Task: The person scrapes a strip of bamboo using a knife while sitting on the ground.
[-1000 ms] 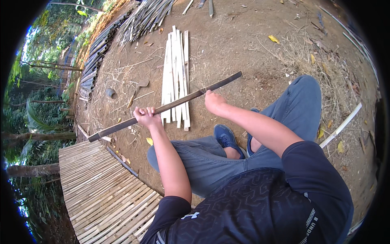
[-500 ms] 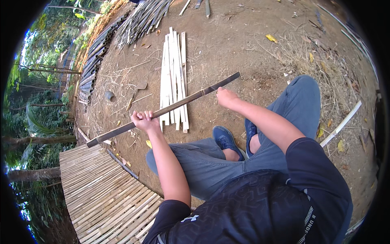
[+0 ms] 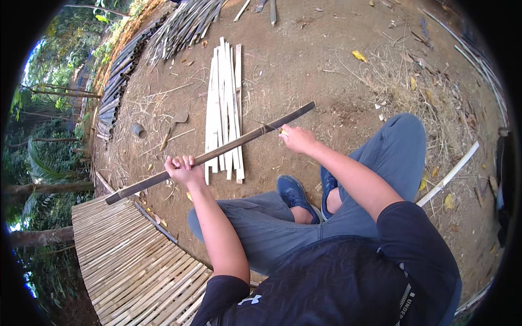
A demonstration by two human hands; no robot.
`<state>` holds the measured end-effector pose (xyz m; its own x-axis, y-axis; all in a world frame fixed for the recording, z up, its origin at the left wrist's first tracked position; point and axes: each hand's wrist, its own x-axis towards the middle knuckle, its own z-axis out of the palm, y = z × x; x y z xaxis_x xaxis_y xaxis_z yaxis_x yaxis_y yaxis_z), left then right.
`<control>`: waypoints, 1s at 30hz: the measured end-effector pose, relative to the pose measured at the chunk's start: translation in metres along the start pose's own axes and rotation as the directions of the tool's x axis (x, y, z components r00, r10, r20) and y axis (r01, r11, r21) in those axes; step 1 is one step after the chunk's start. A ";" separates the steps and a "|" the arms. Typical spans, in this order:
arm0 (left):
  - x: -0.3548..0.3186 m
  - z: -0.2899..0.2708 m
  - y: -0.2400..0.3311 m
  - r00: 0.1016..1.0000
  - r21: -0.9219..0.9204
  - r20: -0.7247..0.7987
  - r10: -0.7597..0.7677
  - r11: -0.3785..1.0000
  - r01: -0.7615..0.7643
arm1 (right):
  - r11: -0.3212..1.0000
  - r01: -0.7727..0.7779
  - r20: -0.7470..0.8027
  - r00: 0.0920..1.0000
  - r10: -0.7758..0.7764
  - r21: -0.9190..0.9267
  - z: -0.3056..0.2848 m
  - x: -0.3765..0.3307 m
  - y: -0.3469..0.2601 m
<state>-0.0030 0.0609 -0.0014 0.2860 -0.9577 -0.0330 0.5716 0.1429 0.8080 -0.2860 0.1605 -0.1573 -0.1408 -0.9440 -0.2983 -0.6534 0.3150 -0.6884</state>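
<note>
A long, dark split bamboo strip [image 3: 228,145] slants across in front of me, its right end higher and farther away. My left hand [image 3: 184,169] is closed round its left half, fingers curled over the top. Near the node on the right half, my right hand [image 3: 298,139] is closed in a pinch beside the strip. A small yellow bit shows at its fingertips; a thin dark line runs from there past the node. What kind of thing it is, I cannot make out.
Pale bamboo slats [image 3: 224,108] lie on the dirt ahead. A hatchet-like tool [image 3: 175,124] and a short bamboo cup-like piece [image 3: 137,130] lie left of them. A slatted bamboo bench [image 3: 136,255] stands at my left. Dark bamboo poles [image 3: 117,81] are stacked at far left.
Both hands and the bamboo strip have shifted slightly left and down in view, along with the whole scene. A yellow bit now shows at my right fingertips. The left hand keeps its hold.
</note>
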 end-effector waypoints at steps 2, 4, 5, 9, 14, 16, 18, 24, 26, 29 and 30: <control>0.008 0.018 0.002 1.000 -0.018 0.022 0.009 1.000 -0.009 | 0.998 -0.048 -0.059 0.997 0.050 0.033 -0.006 0.027 0.027; 0.010 0.004 -0.001 1.000 -0.022 -0.009 -0.023 0.999 0.023 | 0.989 -0.113 -0.045 0.992 0.118 0.091 0.013 0.022 0.034; 0.012 0.001 -0.002 0.999 -0.035 -0.030 -0.026 0.999 0.025 | 0.997 -0.062 -0.024 0.998 0.064 0.045 0.011 0.017 0.018; 0.020 -0.006 -0.003 0.999 -0.044 0.046 -0.014 0.999 0.016 | 0.996 0.063 -0.001 0.998 -0.063 -0.067 0.010 0.000 -0.013; 0.030 -0.017 -0.004 1.000 -0.046 -0.006 -0.022 0.999 0.022 | 0.998 -0.020 0.002 1.000 0.020 0.059 0.023 -0.004 -0.036; 0.025 -0.017 -0.006 1.000 -0.041 0.006 -0.018 0.999 0.019 | 0.998 -0.037 0.039 0.999 0.035 0.047 0.015 -0.009 -0.040; 0.018 -0.005 -0.008 1.000 -0.030 0.015 -0.025 0.999 0.025 | 0.991 -0.114 -0.021 0.993 0.116 0.073 0.016 0.005 -0.013; 0.015 -0.003 0.000 0.998 -0.006 0.065 0.012 1.000 -0.011 | 0.999 -0.046 0.073 0.996 0.046 -0.005 0.006 0.001 -0.028; 0.015 0.004 -0.002 0.994 -0.023 0.110 0.014 1.000 -0.012 | 0.987 -0.134 -0.013 0.991 0.136 0.085 0.007 0.017 -0.001; 0.014 0.001 -0.004 0.995 -0.003 0.100 0.005 1.000 -0.005 | 0.990 -0.129 -0.008 0.991 0.130 0.057 0.003 0.021 0.005; 0.013 -0.002 -0.004 0.995 0.013 0.095 0.024 1.000 -0.026 | 0.996 -0.088 0.024 0.996 0.087 0.023 0.003 0.016 -0.009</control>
<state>0.0003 0.0489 -0.0062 0.2255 -0.9733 0.0426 0.5538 0.1640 0.8163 -0.2804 0.1432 -0.1576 -0.1797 -0.9103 -0.3730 -0.6214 0.3990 -0.6743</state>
